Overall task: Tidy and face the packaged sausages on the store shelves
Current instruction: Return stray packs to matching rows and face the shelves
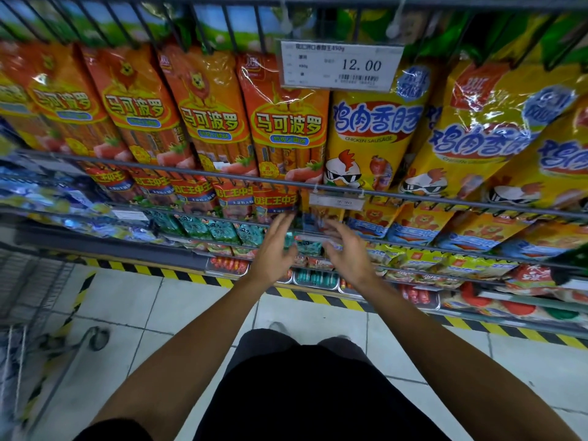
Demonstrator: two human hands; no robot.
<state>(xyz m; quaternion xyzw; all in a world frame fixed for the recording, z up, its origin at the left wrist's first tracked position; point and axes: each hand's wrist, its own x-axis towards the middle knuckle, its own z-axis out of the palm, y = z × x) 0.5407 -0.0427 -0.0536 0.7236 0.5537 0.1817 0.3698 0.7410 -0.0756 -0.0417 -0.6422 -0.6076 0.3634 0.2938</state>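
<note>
Left hand: the left hand is spread wide and empty, fingers reaching toward the front rail of the middle shelf.
Right hand: the right hand is also wide and empty, just beside the left.
Sausage packs: orange packs and yellow chicken sausage packs stand tilted behind the upper shelf's front rail; red packs fill the shelf below, nearest the hands.
Handling: probably light and floppy, with slick film over stiff sticks; best taken by both long edges.
In the way: the wire rail and the hanging price tag cover the pack fronts.
Around: a cart stands at the left, on the tiled floor.
</note>
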